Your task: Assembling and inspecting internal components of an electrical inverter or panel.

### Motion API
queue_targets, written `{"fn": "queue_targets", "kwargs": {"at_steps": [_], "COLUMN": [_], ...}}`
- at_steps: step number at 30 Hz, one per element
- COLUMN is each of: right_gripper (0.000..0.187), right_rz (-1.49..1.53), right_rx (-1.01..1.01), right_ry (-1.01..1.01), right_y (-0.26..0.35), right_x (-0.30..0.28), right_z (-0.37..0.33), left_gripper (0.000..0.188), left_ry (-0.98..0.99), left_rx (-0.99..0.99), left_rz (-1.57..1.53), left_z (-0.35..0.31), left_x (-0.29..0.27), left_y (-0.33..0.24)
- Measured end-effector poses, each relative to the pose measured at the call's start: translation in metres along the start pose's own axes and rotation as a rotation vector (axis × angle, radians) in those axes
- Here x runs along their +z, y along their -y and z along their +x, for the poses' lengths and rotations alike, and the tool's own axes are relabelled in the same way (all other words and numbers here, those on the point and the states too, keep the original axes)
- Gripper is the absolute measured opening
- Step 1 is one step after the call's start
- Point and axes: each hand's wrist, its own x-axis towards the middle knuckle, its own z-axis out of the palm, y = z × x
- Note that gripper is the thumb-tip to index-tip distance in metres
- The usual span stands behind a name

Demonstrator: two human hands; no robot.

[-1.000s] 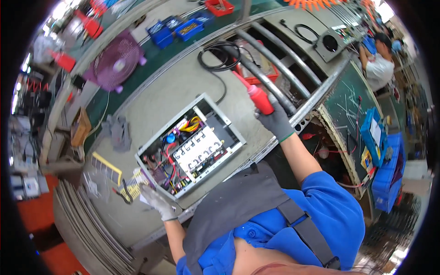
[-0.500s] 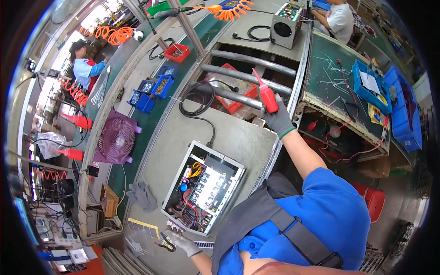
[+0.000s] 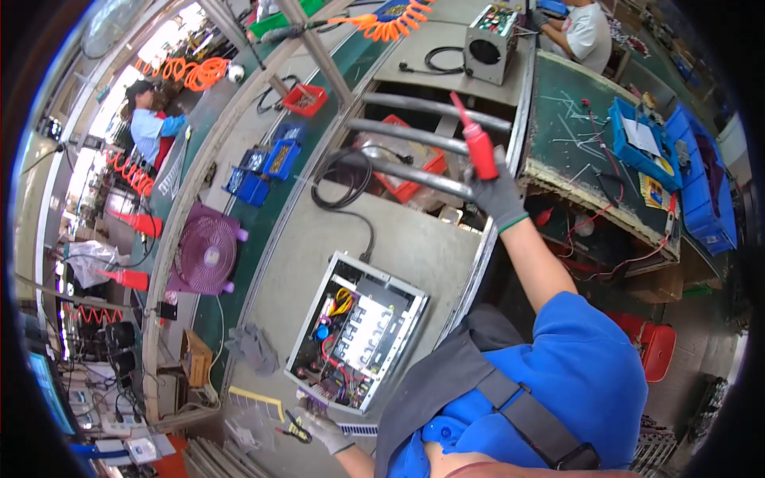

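Note:
My right hand (image 3: 500,199), in a grey glove with a green cuff, is wrapped round a red squeeze bottle (image 3: 480,151) whose thin nozzle points up. It is above the metal rollers at the bench's right edge. My left hand (image 3: 325,431), in a pale glove, is low in the picture, fingers extended toward the near edge of an open metal chassis (image 3: 360,334). Coloured wires and a white-topped block fill the chassis. Small cutters (image 3: 296,429) with dark handles lie beside the left fingers; contact is unclear. A black power cable (image 3: 368,231) runs from the chassis to a coil.
Metal rollers (image 3: 414,135) span a gap over a red crate (image 3: 434,163). Left are a purple fan (image 3: 209,248), blue bins (image 3: 249,187) and a grey cloth (image 3: 253,349). A green-topped side table (image 3: 558,151) stands right. Two people, left (image 3: 147,123) and far right (image 3: 586,36), work nearby.
My right hand has moved slightly right with the red bottle, which now stands more upright. The whole view has shifted a little. My left hand stays by the chassis edge.

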Motion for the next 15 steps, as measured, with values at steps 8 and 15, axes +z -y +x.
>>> {"fn": "queue_targets", "kwargs": {"at_steps": [8,15], "right_gripper": [0.04,0.049], "right_rz": [0.08,-0.226], "right_rx": [-0.459,-0.11], "right_ry": [-0.15,0.269], "right_y": [0.111,0.053], "right_x": [-0.003,0.043], "right_z": [0.113,0.041], "left_gripper": [0.069,0.052], "left_ry": [-0.165,-0.198], "left_rx": [0.129,0.198], "left_rz": [0.314,0.53], "left_z": [-0.028,-0.037], "left_x": [0.003,0.021], "left_y": [-0.021,-0.03]}}
